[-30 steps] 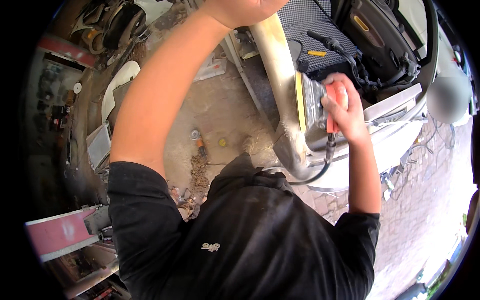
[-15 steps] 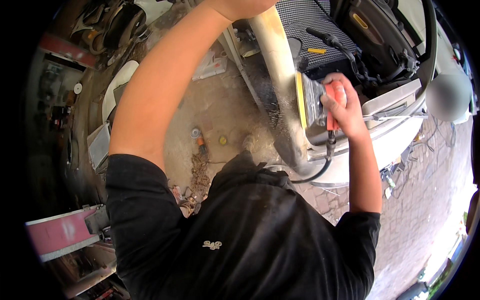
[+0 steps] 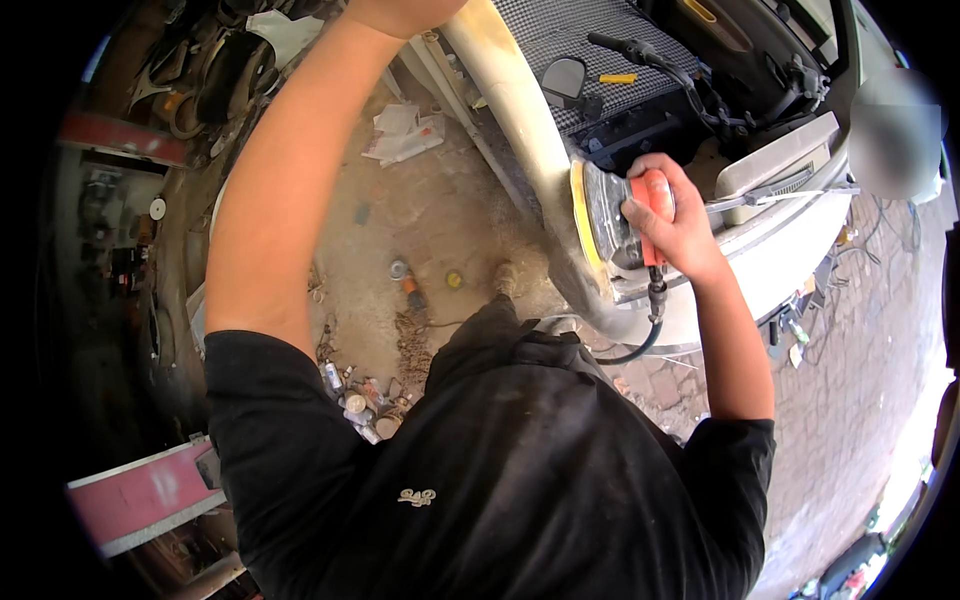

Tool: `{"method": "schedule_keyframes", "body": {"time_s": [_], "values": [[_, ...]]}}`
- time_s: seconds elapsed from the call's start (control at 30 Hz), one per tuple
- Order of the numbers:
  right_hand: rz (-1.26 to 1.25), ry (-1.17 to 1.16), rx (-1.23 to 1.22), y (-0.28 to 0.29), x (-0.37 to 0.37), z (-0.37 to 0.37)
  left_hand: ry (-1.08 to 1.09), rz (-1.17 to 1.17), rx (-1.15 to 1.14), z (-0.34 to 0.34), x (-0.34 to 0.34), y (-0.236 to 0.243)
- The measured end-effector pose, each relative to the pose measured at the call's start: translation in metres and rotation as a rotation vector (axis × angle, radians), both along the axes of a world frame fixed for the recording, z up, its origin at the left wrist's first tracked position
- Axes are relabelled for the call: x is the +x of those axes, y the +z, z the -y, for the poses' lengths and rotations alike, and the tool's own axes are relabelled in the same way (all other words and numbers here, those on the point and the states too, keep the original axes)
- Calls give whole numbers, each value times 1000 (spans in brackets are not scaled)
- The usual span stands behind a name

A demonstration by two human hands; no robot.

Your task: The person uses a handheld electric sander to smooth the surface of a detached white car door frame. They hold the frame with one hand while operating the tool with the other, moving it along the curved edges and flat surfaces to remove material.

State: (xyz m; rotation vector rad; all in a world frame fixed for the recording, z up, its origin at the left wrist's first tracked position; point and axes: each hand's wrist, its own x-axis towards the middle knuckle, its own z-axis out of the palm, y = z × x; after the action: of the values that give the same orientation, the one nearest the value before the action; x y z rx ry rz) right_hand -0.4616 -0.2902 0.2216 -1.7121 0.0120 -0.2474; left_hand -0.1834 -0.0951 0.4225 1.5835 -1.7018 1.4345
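My right hand (image 3: pixel 665 215) is wrapped round a red power sander (image 3: pixel 650 200) with a black hose running down from it. The sander's yellow-edged pad (image 3: pixel 588 215) is turned sideways against a long curved car body pillar (image 3: pixel 505 90), pale and sanded, with pale dust around its lower part. My left hand (image 3: pixel 405 12) is at the upper edge, at or very near the pillar's top end; its fingers are out of sight, so whether it grips is unclear.
Right: car interior with checked seat (image 3: pixel 540 25), loose mirror (image 3: pixel 563 80), black bars and door panel; paved ground (image 3: pixel 760 400) with cables beyond. Floor: orange-black angle grinder (image 3: pixel 410 288), yellow disc (image 3: pixel 453 278), paper, rubble. Left: heaped parts and pink panel (image 3: pixel 140 495).
The view has shifted, so pillar and car sit further left. My left hand appears further left along the upper edge. The sander has shifted slightly left and down in the picture, still held.
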Motion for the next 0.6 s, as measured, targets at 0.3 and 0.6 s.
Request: {"method": "schedule_keyframes", "body": {"time_s": [0.3, 0.6], "values": [[3, 2, 2, -8, 3, 3, 39, -15, 9, 1, -10, 3], [-102, -77, -10, -57, -51, 8, -24, -38, 16, 15, -2, -9]]}}
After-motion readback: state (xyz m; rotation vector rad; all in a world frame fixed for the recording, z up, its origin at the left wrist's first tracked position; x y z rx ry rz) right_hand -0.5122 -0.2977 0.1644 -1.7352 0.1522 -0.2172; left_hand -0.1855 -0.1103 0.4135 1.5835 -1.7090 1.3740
